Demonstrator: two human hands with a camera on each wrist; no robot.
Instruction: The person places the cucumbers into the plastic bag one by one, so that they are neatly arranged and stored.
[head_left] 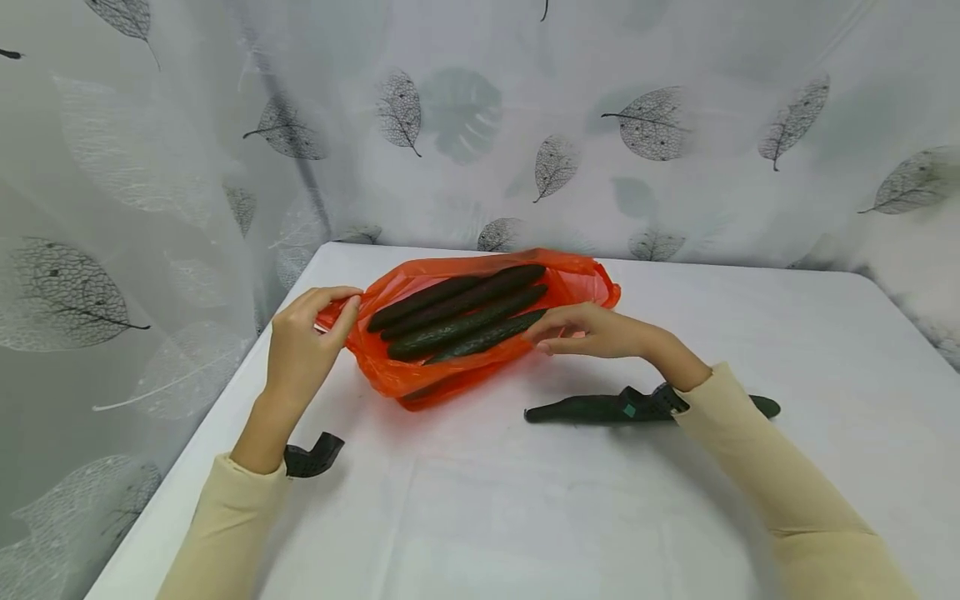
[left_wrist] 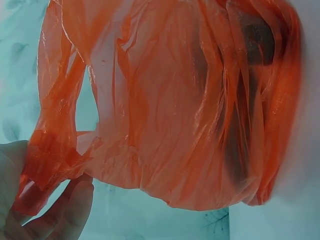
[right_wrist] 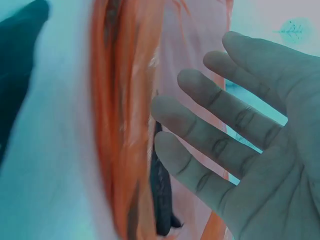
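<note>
An orange plastic bag (head_left: 480, 367) lies on the table with its mouth spread, holding several dark green cucumbers (head_left: 467, 321) side by side. At its left end my left hand (head_left: 309, 337) pinches the bag's handle between thumb and fingers; the left wrist view shows the gathered handle (left_wrist: 52, 157) in the grip. My right hand (head_left: 588, 330) hovers over the bag's right front rim. In the right wrist view its fingers (right_wrist: 210, 135) are spread and fairly straight, holding nothing. Another cucumber (head_left: 573, 409) rests on the table below the right wrist, partly hidden by the sleeve.
The white table (head_left: 480, 508) reaches back to a leaf-printed curtain (head_left: 555, 100) behind and on the left. Black wrist cameras sit under both wrists, the left one (head_left: 315, 457) close above the table.
</note>
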